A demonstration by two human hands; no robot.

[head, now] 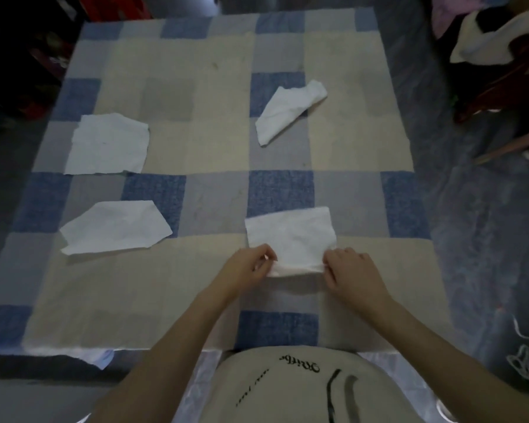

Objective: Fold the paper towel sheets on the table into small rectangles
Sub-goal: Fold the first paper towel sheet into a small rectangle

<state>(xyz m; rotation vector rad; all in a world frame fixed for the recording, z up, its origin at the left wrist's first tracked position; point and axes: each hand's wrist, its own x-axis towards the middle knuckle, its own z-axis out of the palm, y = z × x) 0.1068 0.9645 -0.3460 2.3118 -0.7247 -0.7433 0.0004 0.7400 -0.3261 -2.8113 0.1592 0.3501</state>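
White paper towel on a blue, grey and cream checked cloth, that's basically the whole setup here. The sheet being worked (pixel 290 236) sits near the front edge of the table (pixel 74 315), a bit right of centre, right in front of the person. Left hand (pixel 247 267) pinches its near-left corner, right hand (pixel 350 274) pinches the near-right corner, and the near edge looks lifted and curled up a little between them. So both hands are closed on the same sheet, neither is free.

The bit that matters: the sheet's long axis runs left to right, across the body, and the rest of it lies straight away from the hands toward the back edge. Both hands are equally close, one per corner. My guess is the next move is carrying that near edge forward over the far edge to halve it, and the corners need to travel evenly or the fold goes crooked.

Other sheets waiting: a flat one (pixel 109 145) toward the left edge, mid-table; another with a clipped-looking corner (pixel 115 225) nearer the front-left; and a crumpled, diagonal one (pixel 287 109) further back, right of centre. None look like small rectangles yet, so I'd say it's early days.
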